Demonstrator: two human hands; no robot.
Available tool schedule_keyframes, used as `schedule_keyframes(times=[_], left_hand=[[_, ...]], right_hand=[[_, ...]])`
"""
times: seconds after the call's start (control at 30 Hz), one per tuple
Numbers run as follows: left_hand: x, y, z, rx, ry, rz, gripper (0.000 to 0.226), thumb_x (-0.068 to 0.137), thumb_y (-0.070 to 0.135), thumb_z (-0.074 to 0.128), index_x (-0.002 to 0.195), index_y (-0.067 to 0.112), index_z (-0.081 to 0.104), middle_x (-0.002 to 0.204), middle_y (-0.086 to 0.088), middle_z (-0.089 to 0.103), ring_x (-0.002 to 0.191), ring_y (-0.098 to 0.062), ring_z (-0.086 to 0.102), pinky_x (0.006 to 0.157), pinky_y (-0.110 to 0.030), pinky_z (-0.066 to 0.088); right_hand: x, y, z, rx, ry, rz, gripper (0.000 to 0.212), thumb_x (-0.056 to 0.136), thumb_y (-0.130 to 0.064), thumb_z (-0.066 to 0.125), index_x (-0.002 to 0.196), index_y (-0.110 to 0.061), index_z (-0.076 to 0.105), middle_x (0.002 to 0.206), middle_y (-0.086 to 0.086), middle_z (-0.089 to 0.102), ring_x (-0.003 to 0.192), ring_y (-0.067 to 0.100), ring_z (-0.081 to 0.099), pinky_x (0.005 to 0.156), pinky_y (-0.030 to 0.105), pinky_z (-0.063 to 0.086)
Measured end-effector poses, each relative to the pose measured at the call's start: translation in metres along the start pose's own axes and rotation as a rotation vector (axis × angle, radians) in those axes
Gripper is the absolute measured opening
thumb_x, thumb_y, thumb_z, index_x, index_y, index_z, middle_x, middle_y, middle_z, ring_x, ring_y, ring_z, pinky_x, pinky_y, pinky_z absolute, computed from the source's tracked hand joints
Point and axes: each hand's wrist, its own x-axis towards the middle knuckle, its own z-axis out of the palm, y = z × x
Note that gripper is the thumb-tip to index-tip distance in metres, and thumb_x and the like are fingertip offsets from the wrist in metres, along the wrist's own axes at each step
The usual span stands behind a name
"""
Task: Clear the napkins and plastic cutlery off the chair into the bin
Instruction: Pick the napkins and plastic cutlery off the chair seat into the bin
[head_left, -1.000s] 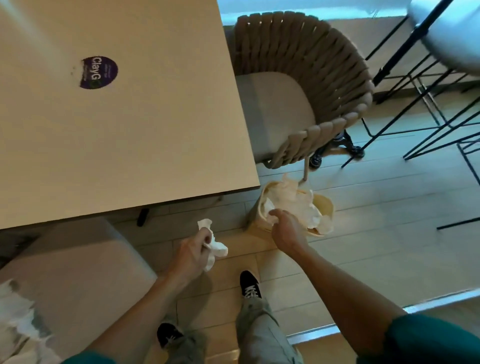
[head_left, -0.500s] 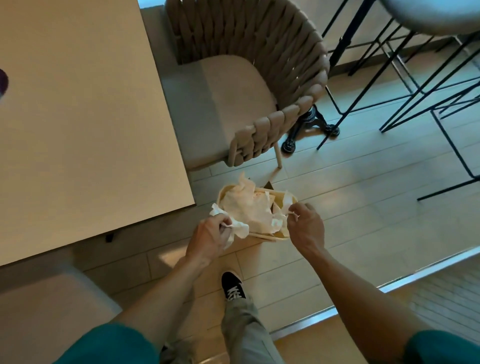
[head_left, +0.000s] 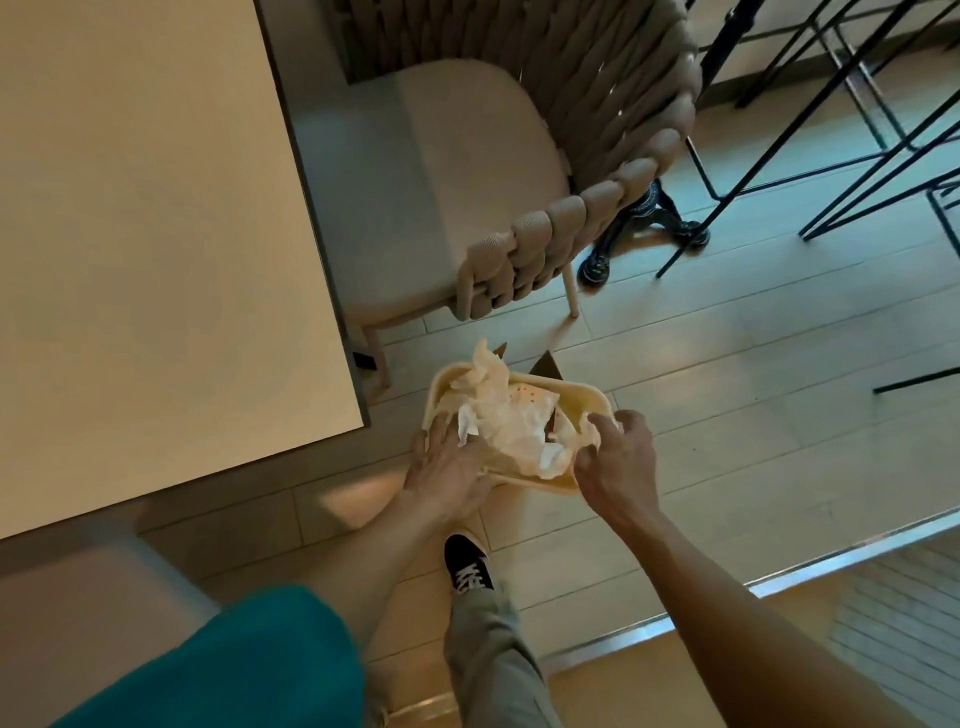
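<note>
Napkins heaped in bin on floor. Left hand flat, fingers spread, pressing napkins at near rim. Right hand grip pinching napkin corner opposite.

You can't see into the bin: crumpled napkins heap over its mouth and hide whatever lies beneath, any cutlery included. Your left hand covers the bin's near-left rim, and your right hand hides its near-right corner, so you can't tell what those curled fingers hold. The woven chair is cut off at the top edge.
</note>
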Motion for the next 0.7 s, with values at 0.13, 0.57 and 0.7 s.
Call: schedule_keyframes(times=[0.13,0.57,0.7], left_hand=[[0.016,-0.006,0.003,0.159,-0.087,-0.069,0.064,0.094,0.056,0.028,0.149,0.024,0.020,0.159,-0.012,-0.002,0.145,-0.033,-0.013,0.113,-0.060,-0.007],[-0.059,-0.027,0.004,-0.062,0.251,-0.014,0.049,0.084,0.046,0.053,0.130,0.032,0.047,0.144,-0.009,0.038,0.125,-0.027,0.044,0.105,-0.042,0.035],[-0.108,-0.049,0.008,-0.127,0.278,-0.077,0.056,0.089,0.042,0.052,0.140,0.030,0.036,0.154,-0.016,0.024,0.139,-0.031,0.029,0.112,-0.045,0.026]], right_hand=[[-0.020,-0.002,0.003,0.036,0.021,-0.065,0.037,0.086,-0.014,0.061,0.123,-0.011,0.060,0.131,0.014,0.046,0.116,0.028,0.047,0.096,0.043,0.047],[-0.063,-0.078,0.010,0.183,0.059,-0.412,0.025,0.083,-0.005,0.060,0.105,-0.013,0.068,0.112,0.008,0.055,0.101,0.021,0.053,0.081,0.036,0.052],[-0.093,-0.115,0.017,0.105,0.002,-0.542,0.025,0.085,-0.007,0.058,0.109,-0.014,0.066,0.113,0.007,0.055,0.096,0.021,0.055,0.077,0.036,0.053]])
